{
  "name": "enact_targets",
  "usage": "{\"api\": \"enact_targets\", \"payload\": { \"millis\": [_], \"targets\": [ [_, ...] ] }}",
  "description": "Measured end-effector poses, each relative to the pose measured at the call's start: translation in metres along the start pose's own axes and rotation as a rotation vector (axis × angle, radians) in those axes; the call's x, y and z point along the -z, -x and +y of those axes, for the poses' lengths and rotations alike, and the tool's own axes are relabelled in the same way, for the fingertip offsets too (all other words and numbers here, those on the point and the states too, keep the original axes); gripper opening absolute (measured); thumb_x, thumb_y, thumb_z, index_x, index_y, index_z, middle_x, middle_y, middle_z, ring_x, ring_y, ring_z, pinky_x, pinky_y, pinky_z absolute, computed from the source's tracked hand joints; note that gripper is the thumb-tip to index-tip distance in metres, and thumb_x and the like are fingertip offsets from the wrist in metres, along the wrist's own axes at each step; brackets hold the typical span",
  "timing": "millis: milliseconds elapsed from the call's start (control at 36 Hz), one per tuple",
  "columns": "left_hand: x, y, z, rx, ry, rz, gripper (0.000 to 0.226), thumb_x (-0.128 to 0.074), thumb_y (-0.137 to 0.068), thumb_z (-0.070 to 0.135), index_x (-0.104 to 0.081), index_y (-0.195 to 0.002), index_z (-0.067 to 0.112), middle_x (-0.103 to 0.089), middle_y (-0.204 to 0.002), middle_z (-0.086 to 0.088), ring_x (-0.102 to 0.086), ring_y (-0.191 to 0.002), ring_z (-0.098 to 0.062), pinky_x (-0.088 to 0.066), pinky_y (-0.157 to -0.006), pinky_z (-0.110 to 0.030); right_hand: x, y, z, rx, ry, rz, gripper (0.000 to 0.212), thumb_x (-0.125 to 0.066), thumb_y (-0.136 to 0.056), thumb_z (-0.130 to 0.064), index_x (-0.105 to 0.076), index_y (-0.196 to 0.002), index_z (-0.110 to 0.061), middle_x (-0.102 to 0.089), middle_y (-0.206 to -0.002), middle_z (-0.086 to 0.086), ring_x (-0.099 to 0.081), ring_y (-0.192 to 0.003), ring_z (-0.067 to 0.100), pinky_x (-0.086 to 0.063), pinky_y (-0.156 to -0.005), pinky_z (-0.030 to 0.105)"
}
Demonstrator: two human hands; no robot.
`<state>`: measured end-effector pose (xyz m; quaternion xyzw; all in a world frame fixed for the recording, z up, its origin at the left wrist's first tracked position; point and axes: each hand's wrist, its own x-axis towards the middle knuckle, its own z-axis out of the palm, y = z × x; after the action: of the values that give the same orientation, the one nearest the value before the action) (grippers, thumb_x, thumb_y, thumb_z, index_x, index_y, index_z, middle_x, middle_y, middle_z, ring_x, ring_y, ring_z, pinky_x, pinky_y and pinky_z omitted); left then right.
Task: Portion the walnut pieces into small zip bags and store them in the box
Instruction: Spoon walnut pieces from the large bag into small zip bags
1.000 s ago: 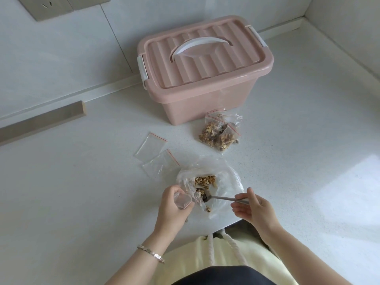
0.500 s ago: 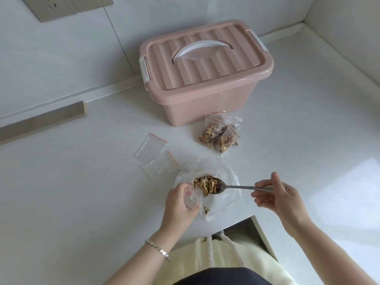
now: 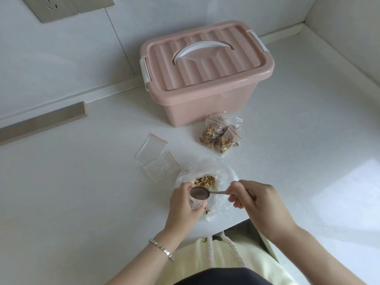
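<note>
We see the small metal spoon lying crosswise, its bowl at the mouth of the small clear zip bag and its handle pointing right. The left hand curls its fingers round that bag. The brown walnut pieces lie just beyond the bowl, inside the large clear plastic bag. The right hand, palm down, pinches the handle between thumb and fingertips. The bowl looks empty to us, so a short reach forward should load it.

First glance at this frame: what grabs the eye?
The pink lidded box dominates the back of the counter, with filled walnut bags piled just in front of it. At the near edge, the right hand holds a spoon over the small zip bag gripped by the left hand, above the big walnut bag.
</note>
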<state>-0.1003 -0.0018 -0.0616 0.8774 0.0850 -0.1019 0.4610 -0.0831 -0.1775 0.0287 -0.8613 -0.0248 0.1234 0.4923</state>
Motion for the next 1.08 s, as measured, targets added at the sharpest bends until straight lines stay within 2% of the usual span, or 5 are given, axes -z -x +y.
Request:
{"api": "enact_targets", "payload": {
  "millis": [167,250,361,722,1083],
  "targets": [
    [0.004,0.002,-0.010,0.018,0.062,0.048,0.039,-0.074,-0.076,0.016,-0.044,-0.099,0.026,-0.045,-0.102,0.015,-0.042,-0.106,-0.010,-0.032,-0.077,0.002,0.011,0.004,0.007,-0.090,-0.129,0.261,0.043,-0.041,-0.087,-0.056,-0.064,-0.065,-0.028,-0.066,-0.063,-0.005,-0.060,-0.054,0.009,-0.049,-0.056,0.021],
    [0.004,0.002,-0.015,-0.005,0.032,0.110,0.044,-0.077,-0.072,0.015,-0.044,-0.100,0.024,-0.041,-0.102,0.020,-0.040,-0.105,-0.009,-0.029,-0.080,0.004,0.012,0.003,0.020,-0.201,-0.151,0.329,0.040,-0.038,-0.085,-0.045,-0.065,-0.068,-0.020,-0.066,-0.059,0.003,-0.059,-0.052,0.012,-0.050,-0.057,0.025],
    [0.004,0.000,-0.021,-0.045,0.001,0.147,0.043,-0.077,-0.072,0.014,-0.044,-0.099,0.022,-0.037,-0.113,0.024,-0.033,-0.111,-0.004,-0.024,-0.088,0.003,0.003,0.002,0.038,-0.287,-0.176,0.352,0.034,-0.042,-0.094,-0.029,-0.064,-0.070,-0.019,-0.067,-0.065,0.008,-0.060,-0.055,0.013,-0.051,-0.059,0.025],
    [0.006,-0.009,-0.016,0.070,0.144,-0.015,0.037,-0.072,-0.078,0.015,-0.042,-0.092,0.032,-0.036,-0.133,0.015,-0.031,-0.124,0.000,-0.019,-0.081,0.010,-0.033,-0.007,0.064,-0.446,-0.411,0.251,0.034,-0.040,-0.097,-0.026,-0.065,-0.079,-0.009,-0.070,-0.069,0.009,-0.068,-0.064,0.020,-0.056,-0.059,0.024],
    [0.010,-0.008,-0.013,0.108,0.180,-0.064,0.031,-0.070,-0.080,0.019,-0.044,-0.093,0.029,-0.045,-0.128,0.020,-0.038,-0.120,0.000,-0.024,-0.093,-0.012,-0.030,-0.007,0.080,-0.704,-0.841,0.214,0.039,-0.039,-0.098,-0.030,-0.063,-0.089,0.000,-0.069,-0.078,0.020,-0.067,-0.069,0.025,-0.057,-0.060,0.023]
  ]
}}
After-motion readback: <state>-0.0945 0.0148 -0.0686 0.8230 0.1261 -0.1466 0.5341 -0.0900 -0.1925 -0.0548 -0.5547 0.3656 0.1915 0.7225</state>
